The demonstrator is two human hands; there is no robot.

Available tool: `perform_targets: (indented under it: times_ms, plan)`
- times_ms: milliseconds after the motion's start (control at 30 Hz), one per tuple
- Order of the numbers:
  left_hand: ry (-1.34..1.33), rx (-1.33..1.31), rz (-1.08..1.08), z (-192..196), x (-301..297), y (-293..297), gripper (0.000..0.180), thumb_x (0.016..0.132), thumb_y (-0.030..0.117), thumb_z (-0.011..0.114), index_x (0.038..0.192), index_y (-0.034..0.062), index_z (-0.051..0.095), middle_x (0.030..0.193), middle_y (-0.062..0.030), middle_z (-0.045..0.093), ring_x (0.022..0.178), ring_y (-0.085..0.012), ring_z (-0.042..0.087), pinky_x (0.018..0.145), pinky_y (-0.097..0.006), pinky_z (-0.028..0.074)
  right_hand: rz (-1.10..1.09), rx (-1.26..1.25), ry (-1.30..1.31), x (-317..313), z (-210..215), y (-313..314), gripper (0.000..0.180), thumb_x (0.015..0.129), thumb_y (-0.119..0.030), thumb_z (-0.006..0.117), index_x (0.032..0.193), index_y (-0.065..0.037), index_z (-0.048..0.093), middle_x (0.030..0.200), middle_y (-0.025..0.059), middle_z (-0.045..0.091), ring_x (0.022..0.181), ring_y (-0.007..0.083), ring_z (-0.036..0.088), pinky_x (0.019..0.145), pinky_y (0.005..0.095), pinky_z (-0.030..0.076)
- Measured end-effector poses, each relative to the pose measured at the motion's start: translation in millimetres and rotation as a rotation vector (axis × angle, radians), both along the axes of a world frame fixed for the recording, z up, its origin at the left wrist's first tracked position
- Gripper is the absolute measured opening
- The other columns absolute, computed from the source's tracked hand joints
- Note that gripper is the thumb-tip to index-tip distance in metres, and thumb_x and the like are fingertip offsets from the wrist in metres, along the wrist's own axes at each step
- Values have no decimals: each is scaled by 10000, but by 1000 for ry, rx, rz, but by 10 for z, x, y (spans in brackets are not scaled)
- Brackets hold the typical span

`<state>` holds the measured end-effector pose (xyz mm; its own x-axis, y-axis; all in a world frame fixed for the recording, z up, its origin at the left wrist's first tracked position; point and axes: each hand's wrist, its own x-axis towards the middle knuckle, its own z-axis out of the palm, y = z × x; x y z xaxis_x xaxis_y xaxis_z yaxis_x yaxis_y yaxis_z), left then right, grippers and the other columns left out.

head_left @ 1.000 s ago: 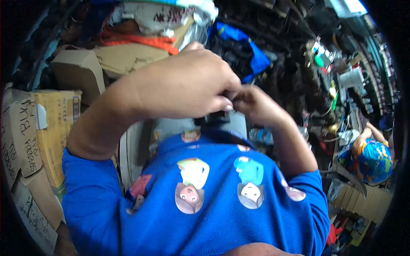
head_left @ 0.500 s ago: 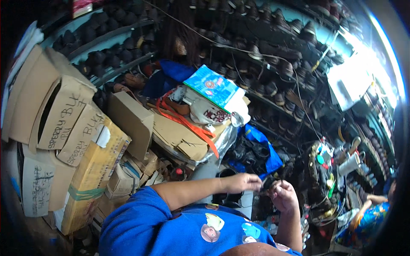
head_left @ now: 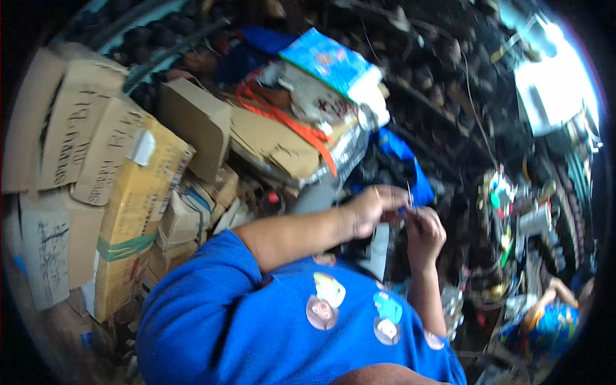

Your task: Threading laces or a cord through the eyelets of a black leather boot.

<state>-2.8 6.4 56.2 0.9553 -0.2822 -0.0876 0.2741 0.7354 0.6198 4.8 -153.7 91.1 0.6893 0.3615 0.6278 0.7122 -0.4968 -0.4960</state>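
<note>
In front of my chest, my left hand (head_left: 373, 210) and my right hand (head_left: 426, 235) meet at the fingertips, both closed in a pinch. A thin, pale, pointed sliver (head_left: 409, 191) sticks up where the fingers come together, with a small spot of blue beside it. Blur hides its kind, and I cannot tell which hand grips it. Just below the left hand stands a pale upright strip (head_left: 379, 245). Past the hands lies a bright blue bag (head_left: 410, 168) with dark things in it.
Cardboard boxes (head_left: 67, 138) pile up at the left. Flattened cardboard (head_left: 273, 138) bears bags and an orange strap (head_left: 292, 122). Shelves of shoes (head_left: 423, 77) line the back. A cluttered stand with a white mug (head_left: 534, 221) is at the right, near another person's arm (head_left: 542, 307).
The view has shifted and blurred. My hands have drawn closer together at the fingertips. The dark thing between them earlier no longer shows; a thin pale sliver now does.
</note>
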Motion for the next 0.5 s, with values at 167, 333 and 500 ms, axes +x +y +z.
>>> perform_targets:
  times_ms: [167,333,500]
  plan:
    - [-106,-264,-15,-315,107,247,179,928,197,492,953,88,631,875,-63,661,849,-176,629,776,-313,476,191,341,347,-38,-312,130,151,844,-58,639,984,-18,676,1037,124,661,990,223,617,884,306,454]
    - [112,-651,60,-114,14,894,173,935,162,515,833,22,518,630,-5,441,590,-117,455,628,-268,418,515,1433,1246,-36,-493,-130,300,941,-345,495,1019,-105,656,1118,67,641,1103,227,561,991,425,371]
    - [-373,1187,130,-381,-454,1290,245,911,266,565,794,60,503,658,-37,512,584,-179,529,609,-305,427,721,1068,1438,44,-720,-902,370,951,-395,457,1082,-115,660,846,-9,632,775,140,533,794,294,402]
